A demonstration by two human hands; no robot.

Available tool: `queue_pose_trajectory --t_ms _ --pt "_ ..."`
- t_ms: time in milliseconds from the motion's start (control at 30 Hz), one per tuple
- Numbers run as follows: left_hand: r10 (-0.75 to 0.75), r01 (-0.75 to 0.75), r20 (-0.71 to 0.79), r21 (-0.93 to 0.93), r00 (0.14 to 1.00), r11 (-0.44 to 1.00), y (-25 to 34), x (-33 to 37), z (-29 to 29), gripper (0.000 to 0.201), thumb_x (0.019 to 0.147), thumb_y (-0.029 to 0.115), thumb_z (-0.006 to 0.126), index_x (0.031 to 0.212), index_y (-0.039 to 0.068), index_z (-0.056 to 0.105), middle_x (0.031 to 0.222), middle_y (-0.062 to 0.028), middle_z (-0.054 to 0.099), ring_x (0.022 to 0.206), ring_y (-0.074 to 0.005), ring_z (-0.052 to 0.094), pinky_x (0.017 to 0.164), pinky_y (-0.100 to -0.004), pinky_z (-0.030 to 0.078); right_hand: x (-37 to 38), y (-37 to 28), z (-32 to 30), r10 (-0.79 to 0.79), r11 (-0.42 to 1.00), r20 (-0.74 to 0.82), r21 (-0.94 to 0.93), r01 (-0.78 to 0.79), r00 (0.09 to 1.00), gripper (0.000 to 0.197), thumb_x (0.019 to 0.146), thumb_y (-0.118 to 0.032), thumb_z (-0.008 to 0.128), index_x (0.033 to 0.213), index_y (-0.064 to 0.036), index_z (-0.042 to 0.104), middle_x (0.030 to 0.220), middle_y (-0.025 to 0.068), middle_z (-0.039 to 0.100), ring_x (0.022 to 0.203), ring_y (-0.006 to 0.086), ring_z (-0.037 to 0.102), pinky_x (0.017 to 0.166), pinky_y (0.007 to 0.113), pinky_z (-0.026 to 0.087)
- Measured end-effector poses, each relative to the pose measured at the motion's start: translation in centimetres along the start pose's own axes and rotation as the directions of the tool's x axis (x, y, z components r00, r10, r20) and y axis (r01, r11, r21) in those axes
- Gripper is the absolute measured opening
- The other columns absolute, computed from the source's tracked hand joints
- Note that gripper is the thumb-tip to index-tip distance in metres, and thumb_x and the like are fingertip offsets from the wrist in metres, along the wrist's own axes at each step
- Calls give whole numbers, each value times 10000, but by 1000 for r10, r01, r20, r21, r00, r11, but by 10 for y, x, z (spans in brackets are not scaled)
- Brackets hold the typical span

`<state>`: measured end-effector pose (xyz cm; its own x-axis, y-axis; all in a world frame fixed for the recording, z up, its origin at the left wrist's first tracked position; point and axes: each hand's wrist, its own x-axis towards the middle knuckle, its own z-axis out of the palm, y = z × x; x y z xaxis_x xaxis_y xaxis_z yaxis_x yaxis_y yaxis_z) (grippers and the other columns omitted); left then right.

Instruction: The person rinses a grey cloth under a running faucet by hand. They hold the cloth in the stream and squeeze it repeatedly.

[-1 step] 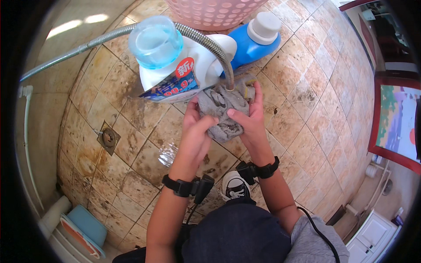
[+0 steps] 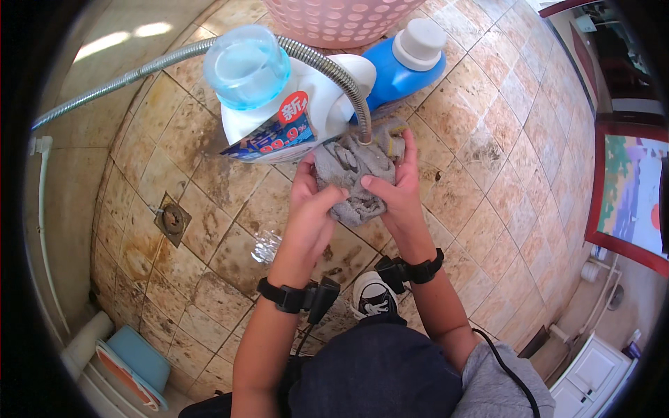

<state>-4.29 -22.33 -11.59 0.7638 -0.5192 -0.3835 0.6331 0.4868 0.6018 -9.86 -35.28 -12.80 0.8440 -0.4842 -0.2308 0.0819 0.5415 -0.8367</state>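
Observation:
A bunched grey cloth (image 2: 357, 174) with a yellow line near its far right edge is held between my two hands, above the tiled floor. My left hand (image 2: 315, 202) grips its left side, thumb on top and fingers curled behind. On the right side my right hand (image 2: 396, 184) holds it the same way, its thumb pressed on the folds. The end of a flexible metal hose (image 2: 334, 73) hangs straight down against the far part of the cloth. Whether water runs from it I cannot make out. Both wrists wear black straps with small devices.
Just beyond the cloth stand a large white bottle (image 2: 254, 115) with a clear blue cap and a blue bottle (image 2: 411, 73) with a white cap. Behind them is a pink basket (image 2: 341, 21). A floor drain (image 2: 171, 220) lies left; blue basins (image 2: 136, 362) lean by the wall.
The bright glint on the floor beside my left forearm has changed shape. My hands and the cloth look unmoved.

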Motion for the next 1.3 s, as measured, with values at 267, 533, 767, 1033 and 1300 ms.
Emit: queue_pose_trajectory --t_ms 267,533,767,1033,1300 --pt "-62 76 -68 231 996 970 2 2 -6 441 828 -6 652 1238 -20 491 1131 -75 612 1010 -135 584 904 -292 462 -1 -8 0 -13 1000 70 -21 14 997 1076 630 70 585 1526 -81 9 1468 134 288 1315 257 403 1090 381 352" --pt "-42 76 -194 169 980 983 6 2 -1 218 865 45 646 1069 -24 615 984 -62 666 878 -121 622 781 -273 493 -1 -2 -4 -127 990 205 -29 135 970 1088 636 18 628 1525 -78 7 1468 119 282 1350 254 352 1111 385 314" --pt "2 17 -242 77 970 997 3 -4 2 257 907 78 623 1140 17 533 1006 -75 648 886 -144 632 781 -288 518 -1 3 -10 -80 992 134 -87 92 988 1089 660 -15 683 1518 -47 13 1474 151 263 1358 261 321 1116 375 296" --pt "-41 13 -282 -103 959 995 -4 0 8 270 914 92 642 1147 44 515 1012 -81 633 919 -155 630 783 -304 532 -3 -5 -6 -26 998 37 -59 28 999 1048 674 10 663 1517 -51 44 1462 163 295 1335 265 357 1109 370 306" --pt "-123 135 -201 47 972 990 3 9 15 389 826 27 693 1156 -3 489 1043 -102 632 963 -172 629 826 -308 520 5 -6 -15 -147 989 26 -16 148 989 1025 676 58 628 1516 -65 54 1468 162 307 1328 276 380 1104 385 317"
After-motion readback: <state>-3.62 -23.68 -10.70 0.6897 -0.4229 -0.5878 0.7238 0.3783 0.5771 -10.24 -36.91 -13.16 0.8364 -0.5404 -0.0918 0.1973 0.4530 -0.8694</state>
